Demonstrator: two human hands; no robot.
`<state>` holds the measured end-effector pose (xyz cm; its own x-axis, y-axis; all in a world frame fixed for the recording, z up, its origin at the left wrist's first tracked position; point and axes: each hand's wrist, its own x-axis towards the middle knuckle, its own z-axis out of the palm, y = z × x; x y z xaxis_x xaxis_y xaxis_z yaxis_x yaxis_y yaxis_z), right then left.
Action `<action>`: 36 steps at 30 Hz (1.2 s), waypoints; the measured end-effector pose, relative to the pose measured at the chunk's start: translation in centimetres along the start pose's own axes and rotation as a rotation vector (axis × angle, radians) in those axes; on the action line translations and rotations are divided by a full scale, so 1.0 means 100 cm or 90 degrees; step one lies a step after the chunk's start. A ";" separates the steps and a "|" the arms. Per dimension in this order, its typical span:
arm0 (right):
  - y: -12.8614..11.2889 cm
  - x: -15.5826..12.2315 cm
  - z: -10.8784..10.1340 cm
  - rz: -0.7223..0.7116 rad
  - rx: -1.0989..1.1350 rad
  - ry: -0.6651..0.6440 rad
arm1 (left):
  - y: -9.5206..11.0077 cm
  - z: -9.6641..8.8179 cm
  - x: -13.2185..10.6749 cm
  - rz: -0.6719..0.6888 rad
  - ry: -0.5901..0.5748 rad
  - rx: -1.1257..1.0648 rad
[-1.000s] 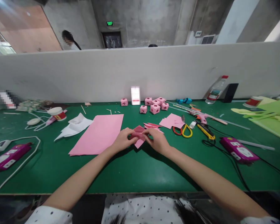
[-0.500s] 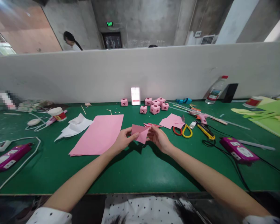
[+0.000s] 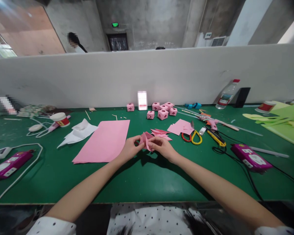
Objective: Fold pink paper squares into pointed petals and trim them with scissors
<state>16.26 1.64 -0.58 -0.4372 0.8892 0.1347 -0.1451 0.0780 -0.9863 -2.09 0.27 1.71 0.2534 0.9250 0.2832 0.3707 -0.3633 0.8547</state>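
Pink paper piece (image 3: 145, 139): held between both hands, equally near.
Left hand (image 3: 131, 149): at its 8 o'clock, pinching it.
Right hand (image 3: 163, 147): 4 o'clock, pinching it.

**Inspector A:** What is reading legibly here?

**Inspector B:** Very little. A green lit sign (image 3: 115, 24) is glowing above the dark doorway (image 3: 117, 41) in the rear wall. Its characters are showing too small to read.

**Inspector A:** And the containers?

**Inspector B:** The clear bottle (image 3: 227, 94) is carrying a pale label and the white tub (image 3: 60, 119) a red band, but the print on both is blurring out. The purple power strip (image 3: 251, 157) on the right is bearing white stickers, illegible. The upright white card (image 3: 142, 100) is appearing pixelated.

**Inspector A:** The folded pink paper (image 3: 145, 141)?

**Inspector B:** Showing plain pink faces only.
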 end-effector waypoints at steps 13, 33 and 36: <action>0.009 0.000 0.001 -0.038 -0.090 -0.006 | -0.016 0.004 0.000 -0.017 -0.058 0.011; -0.007 0.003 -0.010 -0.043 -0.116 0.148 | -0.001 0.002 0.000 -0.035 -0.039 -0.070; -0.007 0.002 -0.008 -0.036 -0.128 0.137 | -0.001 0.001 0.000 -0.031 -0.040 -0.052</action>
<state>16.97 2.10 0.10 -0.2321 0.9544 0.1880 0.0246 0.1989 -0.9797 -2.08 0.28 1.55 0.2935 0.9314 0.2154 0.3102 -0.3059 0.9001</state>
